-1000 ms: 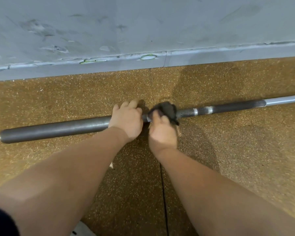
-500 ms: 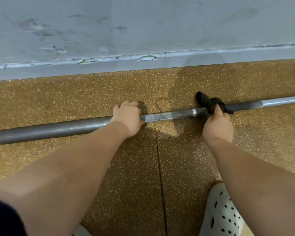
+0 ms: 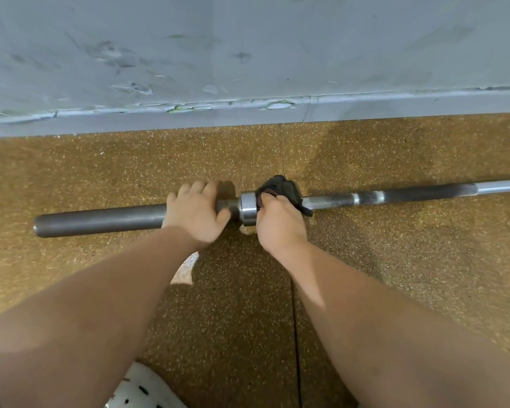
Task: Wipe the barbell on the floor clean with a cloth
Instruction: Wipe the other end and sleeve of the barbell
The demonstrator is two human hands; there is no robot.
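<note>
A grey steel barbell [image 3: 100, 219] lies across the speckled brown floor, its thick sleeve ending at the left and its thin shaft running off the right edge. My left hand [image 3: 196, 214] grips the sleeve just left of the shiny collar [image 3: 248, 209]. My right hand [image 3: 278, 223] holds a dark cloth [image 3: 283, 189] wrapped round the shaft, pressed right against the collar. The cloth hides the shaft under it.
A scuffed grey wall [image 3: 248, 54] with a chipped baseboard stands close behind the bar. A white perforated shoe [image 3: 142, 390] shows at the bottom edge. A seam [image 3: 296, 334] in the rubber flooring runs toward me between my arms.
My right hand has slid the cloth back left along the shaft, from near the dark knurled section to the collar. My left hand kept its grip on the sleeve.
</note>
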